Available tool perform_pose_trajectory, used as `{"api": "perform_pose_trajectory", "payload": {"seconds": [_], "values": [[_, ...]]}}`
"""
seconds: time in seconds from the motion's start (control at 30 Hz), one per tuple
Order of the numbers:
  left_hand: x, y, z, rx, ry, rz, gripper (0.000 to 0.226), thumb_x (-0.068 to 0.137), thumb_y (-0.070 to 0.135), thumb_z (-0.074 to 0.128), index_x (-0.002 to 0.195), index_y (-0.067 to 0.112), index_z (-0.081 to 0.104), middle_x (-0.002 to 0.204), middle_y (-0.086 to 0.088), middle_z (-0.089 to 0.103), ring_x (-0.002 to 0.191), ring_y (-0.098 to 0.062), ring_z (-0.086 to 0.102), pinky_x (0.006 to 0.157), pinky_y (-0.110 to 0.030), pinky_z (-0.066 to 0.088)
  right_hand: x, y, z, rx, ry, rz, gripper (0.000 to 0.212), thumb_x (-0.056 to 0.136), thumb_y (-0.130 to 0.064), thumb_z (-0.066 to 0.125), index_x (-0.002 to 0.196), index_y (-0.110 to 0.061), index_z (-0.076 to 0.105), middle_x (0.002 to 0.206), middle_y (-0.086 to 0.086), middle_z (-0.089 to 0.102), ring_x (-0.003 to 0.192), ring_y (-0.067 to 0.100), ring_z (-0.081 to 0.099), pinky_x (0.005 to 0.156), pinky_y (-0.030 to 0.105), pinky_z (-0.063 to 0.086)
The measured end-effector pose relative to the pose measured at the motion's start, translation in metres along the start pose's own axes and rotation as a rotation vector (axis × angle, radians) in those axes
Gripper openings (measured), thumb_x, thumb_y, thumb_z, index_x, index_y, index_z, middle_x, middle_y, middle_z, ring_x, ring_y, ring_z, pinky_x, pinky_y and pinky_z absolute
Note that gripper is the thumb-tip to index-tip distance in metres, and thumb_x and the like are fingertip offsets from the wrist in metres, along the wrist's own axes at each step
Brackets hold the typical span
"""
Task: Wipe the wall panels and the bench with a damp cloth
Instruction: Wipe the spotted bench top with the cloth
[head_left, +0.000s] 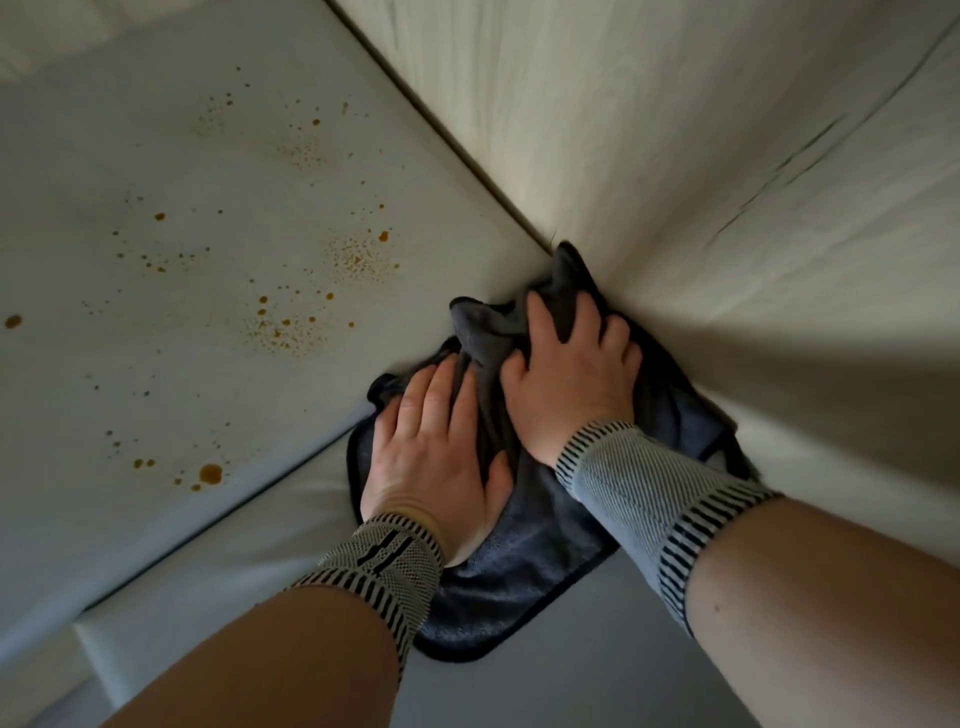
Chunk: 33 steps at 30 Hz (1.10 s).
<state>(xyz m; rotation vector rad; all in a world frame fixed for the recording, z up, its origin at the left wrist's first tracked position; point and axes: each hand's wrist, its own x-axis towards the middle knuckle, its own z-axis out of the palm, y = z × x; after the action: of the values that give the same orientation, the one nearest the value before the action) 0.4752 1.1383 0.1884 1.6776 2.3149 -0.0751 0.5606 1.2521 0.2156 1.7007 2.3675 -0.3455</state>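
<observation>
Risk first. The orange-brown spatter (291, 327) lies scattered over the pale panel (156, 338) to my left, well apart from the cloth (498, 587). None of it looks wiped yet. If I drag the cloth through the larger drop (210, 474) near the panel's lower edge without folding to a fresh face, I judge it will smear, not lift. The cloth is bunched high near the corner; a bunched cloth wipes with ridges and may skip the fine speckle. The dark seam (467, 171) where the two surfaces meet could trap whatever gets pushed into it. Blur on the wood-grain surface (727, 182) to my right means I cannot tell whether it carries marks.

Hands. Left hand (431, 457): fingers nearly straight, laid close together, palm flat on the cloth, pressing rather than gripping. Thumb spread toward the right wrist. Right hand (571, 374): fingers bent, spread, tips dug into the raised folds; it grips a bunch of the fabric close to the corner. Both wrists wear striped knit bands (623, 488).

Cloth: dark grey, dark-edged, lying in the angle where the spattered panel, the grained surface and a plain grey surface (597, 665) meet. Its lower rounded corner lies flat on the grey surface between my forearms; its upper part is crumpled under the right hand, touching the grained surface.

Judgement: early in the job, the stained panel not yet begun.
</observation>
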Motion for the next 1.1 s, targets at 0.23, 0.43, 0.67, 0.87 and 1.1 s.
{"api": "perform_pose_trajectory", "payload": {"seconds": [0.23, 0.43, 0.67, 0.87, 1.1], "values": [[0.001, 0.002, -0.003, 0.041, -0.045, -0.004, 0.074, 0.079, 0.056, 0.035, 0.131, 0.004, 0.044, 0.135, -0.020, 0.056, 0.126, -0.038, 0.053, 0.102, -0.053, 0.043, 0.000, 0.019, 0.006, 0.012, 0.069, -0.552, 0.046, 0.082, -0.033, 0.034, 0.112, -0.015, 0.065, 0.126, 0.008, 0.059, 0.123, 0.035, 0.051, 0.104, 0.052, 0.040], [0.000, 0.000, 0.001, 0.006, 0.034, 0.002, 0.078, 0.083, 0.056, 0.032, 0.145, 0.011, 0.038, 0.151, -0.011, 0.042, 0.137, -0.031, 0.038, 0.109, -0.051, 0.036, 0.010, 0.019, 0.002, 0.069, 0.082, -0.217, 0.062, 0.092, -0.040, 0.045, 0.147, -0.015, 0.030, 0.158, 0.008, 0.021, 0.144, 0.026, 0.020, 0.118, 0.040, 0.018], [0.001, -0.002, 0.002, -0.002, 0.021, 0.016, 0.077, 0.085, 0.059, 0.028, 0.149, 0.015, 0.031, 0.157, -0.010, 0.033, 0.142, -0.030, 0.031, 0.112, -0.051, 0.031, -0.013, 0.038, 0.003, 0.054, 0.031, -0.228, 0.073, 0.089, -0.052, 0.037, 0.153, -0.022, 0.019, 0.160, 0.008, 0.016, 0.145, 0.027, 0.018, 0.119, 0.040, 0.017], [-0.001, -0.001, -0.009, 0.022, -0.067, 0.038, 0.077, 0.083, 0.065, 0.008, 0.154, 0.037, 0.005, 0.164, -0.006, -0.006, 0.149, -0.027, -0.001, 0.119, -0.048, 0.011, -0.035, 0.041, 0.011, -0.041, 0.001, -0.198, 0.077, 0.080, -0.070, 0.013, 0.152, -0.042, 0.006, 0.161, 0.012, 0.001, 0.146, 0.032, 0.007, 0.119, 0.049, 0.010], [-0.010, -0.005, -0.016, 0.004, -0.065, 0.019, 0.075, 0.093, 0.060, 0.019, 0.157, 0.027, -0.002, 0.165, -0.004, -0.004, 0.151, -0.024, -0.001, 0.121, -0.046, 0.006, -0.058, 0.012, 0.018, -0.051, -0.015, -0.069, 0.068, 0.096, -0.059, 0.023, 0.154, -0.035, -0.002, 0.163, 0.006, -0.010, 0.148, 0.033, -0.007, 0.117, 0.056, -0.001]]}}
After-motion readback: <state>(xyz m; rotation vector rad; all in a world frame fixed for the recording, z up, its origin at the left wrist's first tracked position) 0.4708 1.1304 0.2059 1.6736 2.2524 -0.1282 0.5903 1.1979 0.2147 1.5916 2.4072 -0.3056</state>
